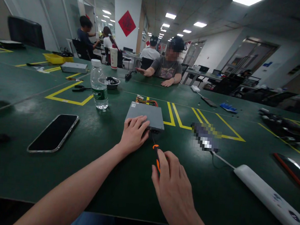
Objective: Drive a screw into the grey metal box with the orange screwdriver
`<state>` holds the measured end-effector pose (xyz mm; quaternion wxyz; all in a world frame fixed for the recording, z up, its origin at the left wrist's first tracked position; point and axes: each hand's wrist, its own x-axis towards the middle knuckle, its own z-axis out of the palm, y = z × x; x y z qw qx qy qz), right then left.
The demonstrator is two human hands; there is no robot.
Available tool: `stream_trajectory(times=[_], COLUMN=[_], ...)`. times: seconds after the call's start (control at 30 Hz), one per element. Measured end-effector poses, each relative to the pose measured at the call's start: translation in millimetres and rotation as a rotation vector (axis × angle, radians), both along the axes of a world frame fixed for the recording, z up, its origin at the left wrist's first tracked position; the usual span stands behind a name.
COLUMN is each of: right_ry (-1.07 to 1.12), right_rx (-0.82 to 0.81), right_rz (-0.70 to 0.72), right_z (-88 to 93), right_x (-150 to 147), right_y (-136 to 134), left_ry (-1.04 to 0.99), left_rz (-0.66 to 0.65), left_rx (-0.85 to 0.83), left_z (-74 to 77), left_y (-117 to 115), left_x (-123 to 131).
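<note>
from where i stand, the grey metal box (150,114) sits flat on the green table (123,193), straight ahead of the person, its bundle of wires (147,101) poking out at the far side. the left hand (134,133) holds its near left corner, fingers close together over the top, thumb down by the front edge. the right hand (173,178) pinches the screwdriver (158,157) between thumb and curled fingers, its shaft pointing at the front face; i can't tell whether the tip touches.

what worries me is that left thumb, near the shaft: a slip under a hard push could jab it. the box might also skid or twist on the smooth tabletop, since only one hand steadies it. the handle seems lightly held, so it could turn in the fingers, and a slanted tip could scrape the casing.
</note>
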<state>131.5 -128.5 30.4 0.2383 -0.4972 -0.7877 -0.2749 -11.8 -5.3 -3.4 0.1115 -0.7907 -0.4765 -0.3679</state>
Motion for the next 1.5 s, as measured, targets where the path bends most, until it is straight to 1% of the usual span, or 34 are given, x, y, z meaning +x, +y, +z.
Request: stream_trajectory(times=[0.1, 0.13, 0.2, 0.27, 0.33, 0.5, 0.63, 0.7, 0.77, 0.87, 0.97, 1.03, 1.17, 1.33, 1.5], right_ry=[0.007, 0.03, 0.105, 0.181, 0.214, 0.136, 0.149, 0.156, 0.191, 0.287, 0.381, 0.422, 0.457, 0.557, 0.633], right_rx=[0.036, 0.044, 0.044, 0.002, -0.034, -0.05, -0.067, -0.107, -0.124, -0.119, -0.174, -0.209, -0.211, -0.227, -0.208], right_rz=[0.143, 0.156, 0.097, -0.003, -0.063, 0.012, -0.098, -0.109, -0.101, -0.135, -0.168, -0.159, -0.134, -0.079, -0.13], right_z=[-7.0, -8.0, -7.4, -4.9, -2.8, -6.5, -8.9, -9.4, -11.1, -16.0, -19.9, -20.4, -19.1, -23.9, -32.2], right_x=[-1, 0, 3, 7, 9, 9, 7, 5, 4, 3, 5, 6, 8, 19, 31], right_y=[1, 2, 3, 4, 3, 0, -2, -3, -4, -6, -6, -5, -4, -8, -14], left_ry=[0.002, 0.005, 0.009, 0.011, 0.016, 0.023, 0.011, 0.01, 0.013, 0.012, 0.012, 0.01, 0.009, 0.02, 0.036], left_rz=[0.003, 0.003, 0.002, 0.003, 0.005, 0.006, 0.008, 0.006, 0.001, -0.002, 0.0, 0.002, 0.008, 0.01, 0.021], left_rx=[0.001, 0.001, 0.003, 0.002, 0.0, -0.002, -0.007, -0.008, -0.007, -0.009, -0.019, -0.016, -0.012, -0.009, -0.023], left_z=[-0.4, -0.6, -0.8, -0.7, -0.3, 0.0, -0.7, -0.6, -0.2, 0.8, 1.3, 1.3, 1.1, 0.9, 1.5], left_y=[0, 0, 0, 0, -1, -1, 0, 0, 0, -1, 0, 0, 0, 1, 1], left_x=[0, 0, -1, -1, -1, 0, 0, -1, -1, -1, -1, 0, 1, 0, 0])
